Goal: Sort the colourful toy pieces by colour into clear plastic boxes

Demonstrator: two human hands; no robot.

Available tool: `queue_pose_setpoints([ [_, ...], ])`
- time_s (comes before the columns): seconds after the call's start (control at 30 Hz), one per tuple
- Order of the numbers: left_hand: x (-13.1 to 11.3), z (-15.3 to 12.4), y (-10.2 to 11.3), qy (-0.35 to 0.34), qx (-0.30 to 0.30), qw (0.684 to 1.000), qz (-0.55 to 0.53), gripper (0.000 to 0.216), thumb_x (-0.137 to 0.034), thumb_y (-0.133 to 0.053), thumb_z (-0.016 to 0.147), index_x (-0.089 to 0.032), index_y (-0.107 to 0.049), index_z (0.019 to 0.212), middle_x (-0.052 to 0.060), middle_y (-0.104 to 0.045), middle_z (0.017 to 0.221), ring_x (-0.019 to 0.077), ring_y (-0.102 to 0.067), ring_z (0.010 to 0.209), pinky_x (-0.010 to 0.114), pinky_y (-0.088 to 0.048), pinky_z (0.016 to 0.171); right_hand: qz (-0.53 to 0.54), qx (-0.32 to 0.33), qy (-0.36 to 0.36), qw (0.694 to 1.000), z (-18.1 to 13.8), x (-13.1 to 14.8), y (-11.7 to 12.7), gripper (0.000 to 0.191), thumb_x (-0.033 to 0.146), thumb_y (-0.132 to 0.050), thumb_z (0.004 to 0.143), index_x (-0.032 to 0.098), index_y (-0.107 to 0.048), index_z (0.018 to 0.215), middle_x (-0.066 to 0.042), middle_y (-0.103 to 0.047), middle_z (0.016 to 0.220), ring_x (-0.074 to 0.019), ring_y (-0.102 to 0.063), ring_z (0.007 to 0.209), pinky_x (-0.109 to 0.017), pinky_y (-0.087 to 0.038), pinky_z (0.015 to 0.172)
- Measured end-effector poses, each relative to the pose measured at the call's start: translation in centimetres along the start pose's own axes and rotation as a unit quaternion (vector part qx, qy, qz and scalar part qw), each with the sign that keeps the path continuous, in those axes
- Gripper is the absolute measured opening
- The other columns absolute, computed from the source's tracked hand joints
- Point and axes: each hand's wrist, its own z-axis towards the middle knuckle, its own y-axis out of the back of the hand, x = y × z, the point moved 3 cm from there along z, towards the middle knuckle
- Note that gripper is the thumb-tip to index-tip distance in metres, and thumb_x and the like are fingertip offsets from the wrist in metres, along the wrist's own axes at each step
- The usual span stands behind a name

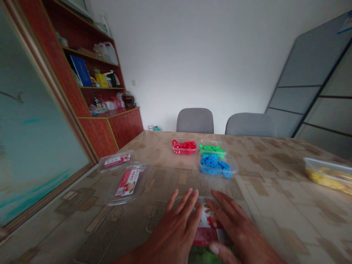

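Both my hands lie on a clear plastic lid with a red and white label (205,234) at the near edge of the table. My left hand (178,223) rests on the left side, fingers stretched forward. On the right side my right hand (236,223) lies with its fingers extended and its thumb over the near part. Green contents (203,254) show under the lid, partly hidden by my hands. Farther off stand clear boxes of blue plastic pieces (214,164), green pieces (211,148) and red pieces (183,146).
Two labelled clear lids (128,182) (117,160) lie on the left of the patterned table (264,205). A clear box of yellow pieces (330,178) is at the far right. Grey chairs (195,120) stand behind the table, and a wooden cabinet (123,126) stands at the back left.
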Motion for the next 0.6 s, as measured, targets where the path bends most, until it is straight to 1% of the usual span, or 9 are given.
queue_pose_setpoints([
  [0.07,0.3,-0.6,-0.5,0.016,-0.027,0.999,0.011,0.085,-0.049,-0.047,0.088,-0.014,0.000,0.149,0.023,-0.012,0.152,0.0397,-0.013,0.139,0.065,-0.014,0.106,0.008,0.014,0.022,1.000,-0.2,0.4,0.4,0.071,0.055,-0.057,0.082,0.020,-0.039,0.142,-0.014,-0.033,0.148,-0.0339,-0.033,0.134,-0.048,-0.042,0.101],
  [0.17,0.7,-1.5,-1.6,0.036,-0.046,0.998,-0.009,0.088,-0.047,-0.050,0.088,-0.018,0.007,0.149,0.021,-0.005,0.153,0.0408,-0.013,0.139,0.063,-0.019,0.106,0.050,0.019,0.039,0.998,0.2,0.8,1.4,0.071,0.055,-0.059,0.081,0.026,-0.039,0.142,-0.010,-0.031,0.149,-0.0328,-0.033,0.134,-0.048,-0.040,0.103],
  [0.27,0.6,-1.8,-2.0,0.056,-0.028,0.997,-0.050,0.094,-0.057,-0.054,0.083,-0.018,0.001,0.149,0.022,0.001,0.153,0.0432,-0.013,0.138,0.060,-0.026,0.105,0.070,0.027,0.041,0.996,0.8,1.0,1.9,0.071,0.059,-0.061,0.078,0.027,-0.043,0.139,-0.011,-0.036,0.147,-0.0350,-0.035,0.132,-0.052,-0.040,0.102],
  [0.33,0.2,-1.8,-1.8,0.076,-0.002,0.995,-0.060,0.096,-0.063,-0.056,0.079,-0.015,-0.010,0.149,0.025,-0.001,0.153,0.0455,-0.012,0.137,0.061,-0.029,0.103,0.064,0.042,0.041,0.996,1.0,1.0,1.7,0.073,0.061,-0.060,0.077,0.024,-0.045,0.139,-0.014,-0.037,0.146,-0.0366,-0.035,0.132,-0.054,-0.040,0.101],
  [0.43,-0.2,-1.5,-1.3,0.098,0.017,0.993,-0.062,0.094,-0.065,-0.057,0.077,-0.013,-0.020,0.146,0.028,-0.004,0.152,0.0466,-0.011,0.137,0.063,-0.029,0.102,0.053,0.060,0.039,0.996,1.1,0.8,1.3,0.076,0.063,-0.061,0.075,0.021,-0.048,0.137,-0.017,-0.040,0.144,-0.0383,-0.036,0.131,-0.054,-0.040,0.100],
  [0.5,-0.2,-1.5,-1.1,0.100,0.009,0.993,-0.066,0.095,-0.066,-0.057,0.076,-0.014,-0.019,0.147,0.027,-0.004,0.152,0.0459,-0.010,0.137,0.063,-0.029,0.102,0.062,0.056,0.038,0.996,1.1,0.7,1.1,0.075,0.063,-0.061,0.075,0.021,-0.049,0.136,-0.017,-0.042,0.143,-0.0382,-0.037,0.131,-0.054,-0.040,0.100],
  [0.6,0.2,-1.7,-1.3,0.077,-0.023,0.993,-0.085,0.100,-0.069,-0.055,0.076,-0.020,-0.008,0.149,0.023,-0.002,0.153,0.0438,-0.011,0.138,0.061,-0.029,0.104,0.094,0.030,0.034,0.994,0.9,0.4,0.8,0.073,0.062,-0.062,0.075,0.024,-0.049,0.136,-0.012,-0.041,0.145,-0.0361,-0.037,0.131,-0.051,-0.039,0.102],
])
